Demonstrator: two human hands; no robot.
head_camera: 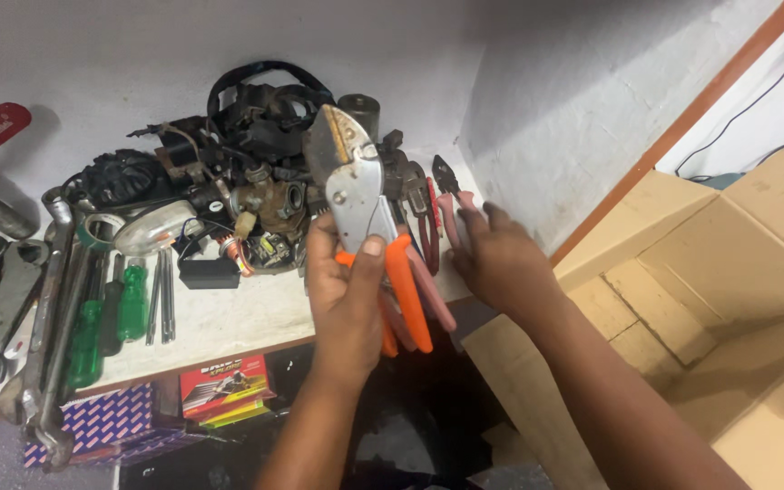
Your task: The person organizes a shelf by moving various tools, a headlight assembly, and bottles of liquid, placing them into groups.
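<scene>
My left hand (345,290) grips a pair of pruning shears (356,181) with a silver blade head and orange handles, held upright above the white shelf (229,313). My right hand (492,259) rests on the shelf's right end, fingers on a pair of pliers with pale pink handles (451,204). Red-handled pliers (429,227) lie between the two hands. The lower parts of the orange handles stick out below my left fist.
A heap of dark engine parts and wires (247,154) fills the shelf's back. Wrenches (43,308) and green-handled screwdrivers (106,318) lie at left. Small boxes (224,386) sit below the shelf. Open cardboard boxes (728,299) stand at right.
</scene>
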